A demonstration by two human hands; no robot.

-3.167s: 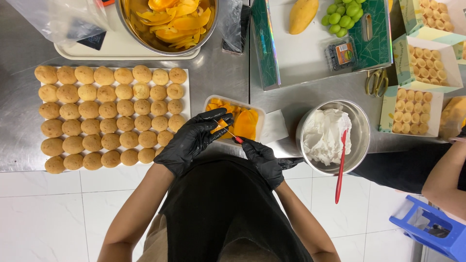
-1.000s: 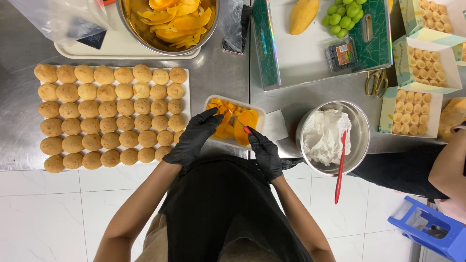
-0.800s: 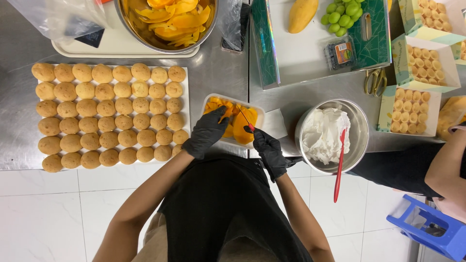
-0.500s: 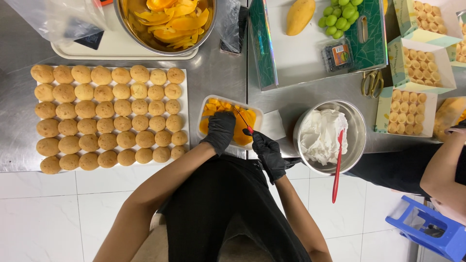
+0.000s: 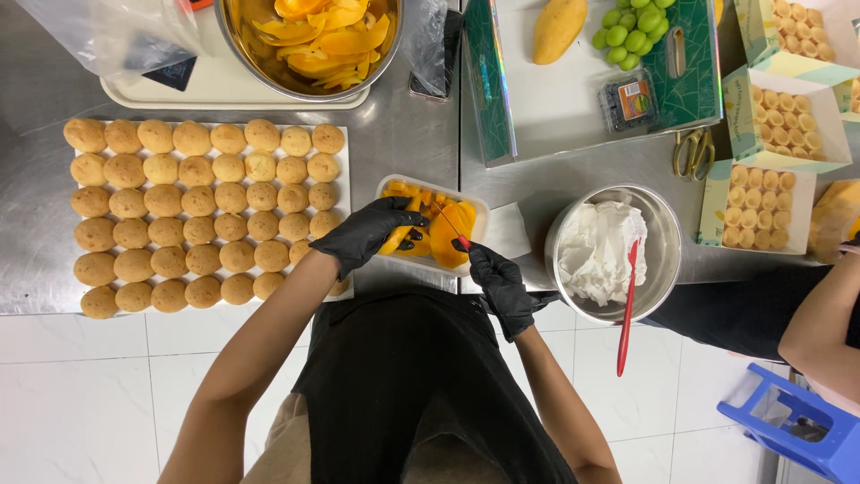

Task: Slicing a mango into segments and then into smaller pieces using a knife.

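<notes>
Left hand presses curled fingers on a mango slice in the tray to steady it; right hand, fingers closed round a red-handled knife, cuts just beside those fingertips

Both hands wear matt black rubbery gloves, the left hand and right hand over a clear plastic tray of glossy mango, on a brushed steel bench beside a shiny metal bowl and rough-crusted puffs
</notes>
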